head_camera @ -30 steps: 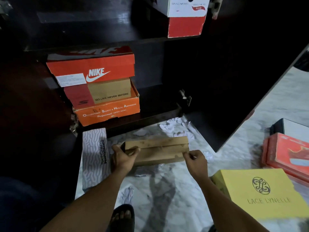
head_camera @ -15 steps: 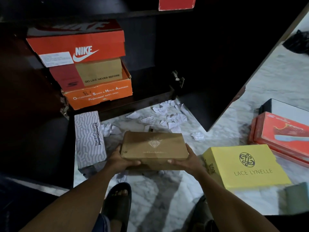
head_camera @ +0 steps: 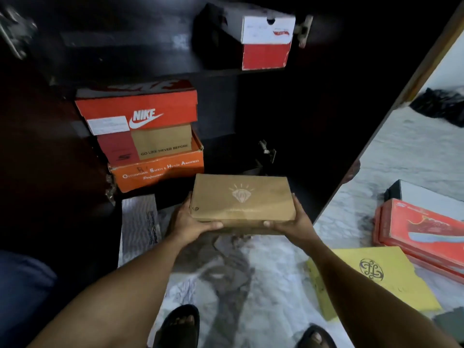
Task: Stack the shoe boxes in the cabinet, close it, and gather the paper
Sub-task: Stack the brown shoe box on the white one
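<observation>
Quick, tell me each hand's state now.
Left hand: gripping the brown shoe box by its left end.
Right hand: gripping the same box by its right end.

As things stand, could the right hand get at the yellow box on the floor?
Likely not yet: the right hand and left hand hold the brown box. The yellow box itself lies uncovered.

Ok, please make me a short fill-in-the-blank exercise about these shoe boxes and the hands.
1. The left hand and right hand hold a brown cardboard box bearing a ___ logo.
2. The red-orange cardboard box topping the stack in the dark cabinet is printed ___.
3. The flat box on the marble floor by the right forearm is coloured ___.
Missing words: diamond; NIKE; yellow.
</observation>
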`<state>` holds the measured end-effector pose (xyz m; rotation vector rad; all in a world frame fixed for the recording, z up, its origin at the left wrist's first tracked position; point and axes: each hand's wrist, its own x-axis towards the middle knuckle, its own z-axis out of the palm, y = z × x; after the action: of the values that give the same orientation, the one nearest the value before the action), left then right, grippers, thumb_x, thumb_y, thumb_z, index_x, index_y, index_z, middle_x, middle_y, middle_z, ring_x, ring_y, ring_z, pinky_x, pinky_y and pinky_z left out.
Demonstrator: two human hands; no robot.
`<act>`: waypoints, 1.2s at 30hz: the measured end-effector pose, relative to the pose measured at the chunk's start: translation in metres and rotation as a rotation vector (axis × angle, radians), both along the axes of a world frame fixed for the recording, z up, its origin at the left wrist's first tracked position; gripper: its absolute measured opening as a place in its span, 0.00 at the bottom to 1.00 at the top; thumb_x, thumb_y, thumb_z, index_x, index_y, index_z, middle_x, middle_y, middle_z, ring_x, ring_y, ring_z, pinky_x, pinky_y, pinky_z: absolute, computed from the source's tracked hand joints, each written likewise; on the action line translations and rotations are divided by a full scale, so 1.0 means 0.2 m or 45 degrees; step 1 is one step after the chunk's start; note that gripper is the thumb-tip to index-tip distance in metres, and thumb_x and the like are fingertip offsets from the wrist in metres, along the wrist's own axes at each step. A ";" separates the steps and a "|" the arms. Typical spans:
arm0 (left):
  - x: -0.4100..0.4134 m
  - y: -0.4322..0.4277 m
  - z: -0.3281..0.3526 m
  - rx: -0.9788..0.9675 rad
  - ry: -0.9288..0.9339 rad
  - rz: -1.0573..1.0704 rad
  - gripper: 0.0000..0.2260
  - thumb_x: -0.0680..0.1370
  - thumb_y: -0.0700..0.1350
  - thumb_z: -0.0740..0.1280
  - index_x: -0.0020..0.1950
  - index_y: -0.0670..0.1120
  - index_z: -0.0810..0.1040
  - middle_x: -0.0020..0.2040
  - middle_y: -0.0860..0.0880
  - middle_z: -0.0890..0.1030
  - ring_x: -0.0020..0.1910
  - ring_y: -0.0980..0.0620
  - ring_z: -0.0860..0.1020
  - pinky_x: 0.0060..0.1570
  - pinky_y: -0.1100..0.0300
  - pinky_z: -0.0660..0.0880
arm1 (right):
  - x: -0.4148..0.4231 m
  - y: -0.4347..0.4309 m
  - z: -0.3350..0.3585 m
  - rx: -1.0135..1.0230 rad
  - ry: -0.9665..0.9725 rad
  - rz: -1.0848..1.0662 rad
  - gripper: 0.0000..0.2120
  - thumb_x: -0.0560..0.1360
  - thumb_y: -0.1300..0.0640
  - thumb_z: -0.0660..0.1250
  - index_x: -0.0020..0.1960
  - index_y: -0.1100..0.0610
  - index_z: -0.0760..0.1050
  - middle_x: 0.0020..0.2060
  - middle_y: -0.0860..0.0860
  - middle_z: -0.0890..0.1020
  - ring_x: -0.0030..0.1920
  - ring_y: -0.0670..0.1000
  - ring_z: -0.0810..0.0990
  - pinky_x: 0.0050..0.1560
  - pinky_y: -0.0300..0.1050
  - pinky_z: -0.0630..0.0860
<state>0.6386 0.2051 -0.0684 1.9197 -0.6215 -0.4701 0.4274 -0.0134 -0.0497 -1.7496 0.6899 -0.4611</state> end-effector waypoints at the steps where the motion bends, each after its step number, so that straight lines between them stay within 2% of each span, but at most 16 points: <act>1: 0.03 -0.04 0.11 -0.033 -0.078 0.002 0.45 0.53 0.53 0.86 0.67 0.55 0.71 0.52 0.62 0.79 0.50 0.65 0.78 0.55 0.63 0.75 | 0.03 -0.02 0.11 -0.064 -0.065 0.003 0.49 0.62 0.59 0.83 0.73 0.43 0.57 0.60 0.38 0.76 0.58 0.36 0.78 0.51 0.31 0.77; 3: 0.08 -0.11 0.29 -0.107 -0.127 0.004 0.46 0.55 0.49 0.86 0.70 0.50 0.71 0.54 0.56 0.80 0.50 0.60 0.78 0.50 0.71 0.73 | 0.08 -0.05 0.30 -0.100 -0.164 0.000 0.49 0.65 0.61 0.81 0.71 0.40 0.54 0.59 0.34 0.74 0.55 0.34 0.79 0.52 0.31 0.77; 5: 0.13 -0.16 0.50 -0.239 -0.177 0.010 0.42 0.57 0.40 0.85 0.68 0.43 0.72 0.53 0.51 0.81 0.46 0.64 0.79 0.44 0.78 0.70 | 0.12 -0.06 0.54 -0.185 -0.283 -0.038 0.45 0.66 0.63 0.80 0.71 0.43 0.56 0.57 0.36 0.76 0.52 0.32 0.80 0.49 0.29 0.77; 6: 0.16 -0.19 0.61 -0.289 -0.203 0.002 0.42 0.57 0.39 0.85 0.68 0.42 0.73 0.53 0.51 0.82 0.45 0.66 0.80 0.44 0.77 0.71 | 0.13 -0.07 0.65 -0.231 -0.323 -0.053 0.44 0.66 0.63 0.80 0.72 0.45 0.58 0.55 0.35 0.76 0.51 0.29 0.79 0.48 0.26 0.75; 10: 0.28 -0.27 1.00 -0.427 -0.388 -0.072 0.49 0.50 0.58 0.86 0.69 0.55 0.71 0.54 0.56 0.84 0.53 0.59 0.82 0.56 0.61 0.78 | 0.17 -0.15 1.01 -0.393 -0.459 -0.149 0.52 0.64 0.54 0.81 0.79 0.54 0.55 0.55 0.33 0.74 0.52 0.27 0.77 0.51 0.24 0.73; 12: 0.36 -0.30 1.17 -0.463 -0.502 -0.081 0.55 0.50 0.63 0.84 0.74 0.54 0.68 0.57 0.56 0.83 0.56 0.58 0.81 0.60 0.56 0.78 | 0.19 -0.16 1.15 -0.496 -0.479 -0.188 0.56 0.60 0.40 0.81 0.79 0.46 0.54 0.62 0.40 0.72 0.61 0.36 0.75 0.62 0.36 0.74; 14: 0.41 -0.34 1.35 -0.460 -0.633 -0.036 0.59 0.50 0.67 0.82 0.77 0.54 0.64 0.59 0.55 0.81 0.58 0.58 0.79 0.60 0.57 0.77 | 0.23 -0.17 1.26 -0.601 -0.521 -0.266 0.53 0.59 0.33 0.78 0.77 0.40 0.57 0.66 0.45 0.68 0.64 0.43 0.72 0.66 0.44 0.72; 16: 0.46 -0.39 1.50 -0.490 -0.731 0.034 0.59 0.50 0.70 0.80 0.77 0.55 0.63 0.61 0.55 0.79 0.60 0.58 0.78 0.61 0.60 0.75 | 0.27 -0.18 1.36 -0.673 -0.587 -0.347 0.49 0.61 0.36 0.76 0.76 0.42 0.60 0.65 0.44 0.67 0.63 0.42 0.70 0.64 0.41 0.69; 18: 0.52 -0.48 1.63 -0.546 -0.766 0.086 0.56 0.51 0.72 0.78 0.76 0.56 0.66 0.62 0.54 0.78 0.60 0.58 0.76 0.62 0.60 0.74 | 0.31 -0.18 1.45 -0.723 -0.633 -0.420 0.46 0.63 0.38 0.74 0.77 0.43 0.59 0.65 0.44 0.66 0.62 0.41 0.68 0.63 0.38 0.67; 20: 0.57 -0.58 1.73 -0.606 -0.737 0.126 0.52 0.54 0.72 0.77 0.74 0.57 0.67 0.64 0.56 0.77 0.62 0.57 0.76 0.63 0.55 0.75 | 0.35 -0.20 1.49 -0.743 -0.655 -0.482 0.44 0.67 0.38 0.73 0.77 0.43 0.58 0.65 0.44 0.66 0.62 0.41 0.66 0.62 0.40 0.68; 22: 0.61 -0.69 1.82 -0.638 -0.678 0.168 0.47 0.61 0.67 0.77 0.76 0.56 0.64 0.65 0.54 0.77 0.63 0.54 0.76 0.64 0.52 0.75 | 0.41 -0.21 1.51 -0.774 -0.649 -0.540 0.41 0.69 0.38 0.71 0.77 0.42 0.58 0.64 0.44 0.66 0.62 0.42 0.66 0.60 0.40 0.68; 24: 0.62 -0.80 1.87 -0.639 -0.625 0.188 0.42 0.70 0.59 0.76 0.79 0.51 0.61 0.69 0.49 0.75 0.67 0.49 0.74 0.66 0.56 0.71 | 0.47 -0.23 1.51 -0.788 -0.640 -0.573 0.37 0.71 0.36 0.70 0.76 0.40 0.59 0.62 0.43 0.66 0.60 0.44 0.69 0.57 0.40 0.69; 27: 0.58 -0.96 1.89 -0.604 -0.564 0.069 0.32 0.77 0.51 0.72 0.77 0.47 0.65 0.68 0.44 0.76 0.67 0.47 0.75 0.64 0.60 0.70 | 0.54 -0.24 1.49 -0.797 -0.609 -0.580 0.35 0.73 0.35 0.67 0.76 0.36 0.58 0.64 0.46 0.69 0.61 0.47 0.73 0.58 0.45 0.74; 31: 0.54 -1.13 1.87 -0.598 -0.494 -0.068 0.23 0.80 0.56 0.65 0.72 0.47 0.73 0.66 0.46 0.79 0.66 0.48 0.76 0.67 0.52 0.72 | 0.63 -0.26 1.49 -0.857 -0.569 -0.518 0.31 0.78 0.37 0.59 0.79 0.43 0.57 0.69 0.42 0.67 0.64 0.37 0.64 0.62 0.38 0.65; 33: 0.54 -1.15 1.86 -0.623 -0.445 -0.090 0.27 0.78 0.63 0.62 0.72 0.50 0.74 0.67 0.49 0.79 0.67 0.49 0.75 0.69 0.53 0.70 | 0.67 -0.31 1.50 -0.883 -0.608 -0.465 0.28 0.80 0.37 0.54 0.78 0.45 0.58 0.70 0.41 0.67 0.66 0.37 0.66 0.64 0.36 0.65; 36: 0.52 -1.14 1.84 -0.635 -0.390 -0.119 0.49 0.63 0.79 0.62 0.76 0.50 0.67 0.73 0.51 0.71 0.72 0.52 0.69 0.73 0.55 0.64 | 0.70 -0.39 1.51 -0.845 -0.644 -0.309 0.25 0.82 0.39 0.50 0.77 0.43 0.57 0.67 0.36 0.70 0.65 0.35 0.69 0.61 0.32 0.65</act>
<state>0.7421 -0.0230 0.3005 1.4964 -0.9329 -0.0604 0.5677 -0.0921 0.2525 -2.0329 0.3985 -1.3675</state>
